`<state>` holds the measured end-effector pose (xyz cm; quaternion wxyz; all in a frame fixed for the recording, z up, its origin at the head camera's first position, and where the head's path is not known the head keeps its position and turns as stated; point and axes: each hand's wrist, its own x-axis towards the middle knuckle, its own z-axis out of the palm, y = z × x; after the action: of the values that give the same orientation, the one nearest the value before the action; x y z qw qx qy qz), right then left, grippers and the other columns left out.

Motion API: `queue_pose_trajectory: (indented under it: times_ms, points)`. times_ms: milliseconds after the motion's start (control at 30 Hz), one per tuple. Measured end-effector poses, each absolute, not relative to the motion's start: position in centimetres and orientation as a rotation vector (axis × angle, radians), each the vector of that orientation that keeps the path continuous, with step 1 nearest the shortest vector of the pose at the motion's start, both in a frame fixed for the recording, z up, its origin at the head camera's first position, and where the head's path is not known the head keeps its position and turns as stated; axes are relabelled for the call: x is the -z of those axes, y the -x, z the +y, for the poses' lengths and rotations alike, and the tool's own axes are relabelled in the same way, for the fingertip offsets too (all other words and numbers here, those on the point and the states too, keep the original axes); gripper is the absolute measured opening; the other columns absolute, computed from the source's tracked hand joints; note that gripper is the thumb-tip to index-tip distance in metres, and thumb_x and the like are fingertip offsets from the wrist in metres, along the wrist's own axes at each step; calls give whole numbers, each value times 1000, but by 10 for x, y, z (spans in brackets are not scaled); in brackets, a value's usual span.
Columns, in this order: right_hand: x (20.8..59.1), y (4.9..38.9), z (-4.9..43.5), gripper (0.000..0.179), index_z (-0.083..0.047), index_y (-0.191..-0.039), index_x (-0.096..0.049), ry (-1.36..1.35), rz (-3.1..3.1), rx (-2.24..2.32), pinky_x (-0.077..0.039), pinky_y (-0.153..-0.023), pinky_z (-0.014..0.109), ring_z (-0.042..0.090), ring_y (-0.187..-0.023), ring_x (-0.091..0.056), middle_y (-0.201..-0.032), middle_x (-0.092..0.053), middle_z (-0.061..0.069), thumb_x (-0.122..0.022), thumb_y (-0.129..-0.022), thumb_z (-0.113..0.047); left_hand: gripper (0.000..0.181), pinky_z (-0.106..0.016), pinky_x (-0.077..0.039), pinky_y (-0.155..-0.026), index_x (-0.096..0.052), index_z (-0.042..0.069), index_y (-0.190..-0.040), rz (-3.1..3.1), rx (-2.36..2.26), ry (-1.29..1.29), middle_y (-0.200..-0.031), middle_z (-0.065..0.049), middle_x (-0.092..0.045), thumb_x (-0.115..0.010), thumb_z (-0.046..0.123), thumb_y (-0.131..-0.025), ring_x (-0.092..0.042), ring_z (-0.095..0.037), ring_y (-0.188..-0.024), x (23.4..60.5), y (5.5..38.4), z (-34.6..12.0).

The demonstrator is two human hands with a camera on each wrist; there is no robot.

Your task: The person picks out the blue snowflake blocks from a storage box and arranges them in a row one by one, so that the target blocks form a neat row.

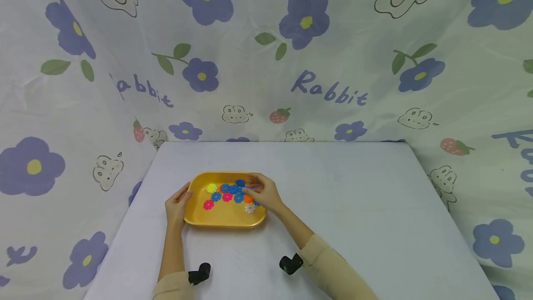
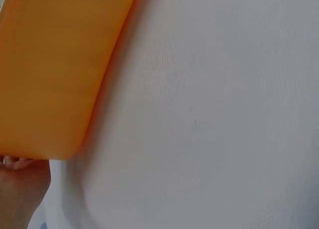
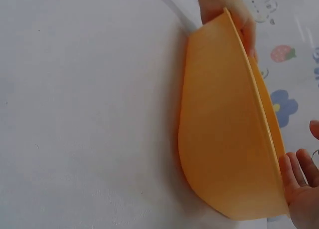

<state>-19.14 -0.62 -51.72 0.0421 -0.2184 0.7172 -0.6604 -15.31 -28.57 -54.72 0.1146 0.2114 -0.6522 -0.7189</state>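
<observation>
Nearest the head camera lie the tan sleeves (image 1: 337, 270), with a black device (image 1: 290, 264) at the right wrist and another (image 1: 203, 273) at the left. Beyond them, between the hands, is the yellow tray (image 1: 200, 215). Left hand (image 1: 176, 205): gripping the tray's end, thumb at the rim. Right hand (image 1: 264, 193): over the opposite end, thumb and fingers among the contents; whether a piece is pinched cannot be told. Blue discs (image 1: 234, 189) cluster beside the right thumb; a yellow disc (image 1: 211, 188) and a pink disc (image 1: 208, 204) lie nearer the left hand; a white disc (image 1: 250, 208) lies just this side of the right hand.

Left wrist view: tray wall directly above the left hand, fingers against its edge. Contents hidden.

Right wrist view: left hand at the far end; right fingertips beside the near rim, thumb apart. No discs visible.

Assessment: the step appears to be right-handed sorting or picking, with the left hand steadying. Good practice would be a firm left grip, the tray level, and each disc taken singly by its edge; clustered pieces could come up together.
</observation>
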Motion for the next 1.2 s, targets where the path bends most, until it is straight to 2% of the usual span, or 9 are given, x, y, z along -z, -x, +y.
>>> queue_pose_trajectory:
  times_ms: [167,367,500,800,1000,1200]
  points:
    - [519,196,-12,44,9,-122,-53,669,2297,1956,-56,-82,30,40,-101,-61,-112,-59,30,-69,-85,-8,42,-12,-48,-87,-54,0,-131,-1901,2102,-659,-99,21,-65,-62,12,-91,-59,6,-95,548,155,-279]
    - [522,205,-22,39,7,-119,-57,601,2414,1847,-55,-85,41,37,-99,-62,-113,-62,25,-69,-85,-9,43,-12,-48,-87,-53,1,-131,-1911,2112,-645,-99,23,-65,-62,13,-91,-59,5,-96,550,158,-272]
    - [528,209,-30,36,6,-117,-60,522,2491,1758,-54,-86,42,34,-98,-63,-113,-64,21,-69,-85,-8,44,-9,-48,-84,-53,0,-131,-1922,2107,-644,-103,21,-65,-63,13,-91,-58,7,-95,552,159,-271]
    - [541,217,-47,35,5,-113,-63,429,2637,1626,-55,-84,32,27,-97,-63,-108,-67,16,-72,-81,-6,44,-12,-48,-86,-53,0,-131,-1902,2145,-631,-114,14,-65,-64,11,-90,-59,8,-95,553,162,-271]
    - [551,219,-58,40,4,-116,-62,413,2591,1599,-55,-82,25,25,-97,-64,-110,-66,15,-74,-79,-6,44,-12,-47,-88,-53,2,-132,-1906,2149,-644,-114,15,-64,-64,13,-90,-59,9,-94,555,161,-271]
    - [553,220,-62,39,3,-114,-65,361,2528,1653,-56,-79,24,24,-95,-65,-107,-68,13,-76,-77,-3,45,-16,-46,-92,-53,4,-133,-1909,2162,-652,-127,3,-59,-63,15,-91,-59,9,-95,553,160,-272]
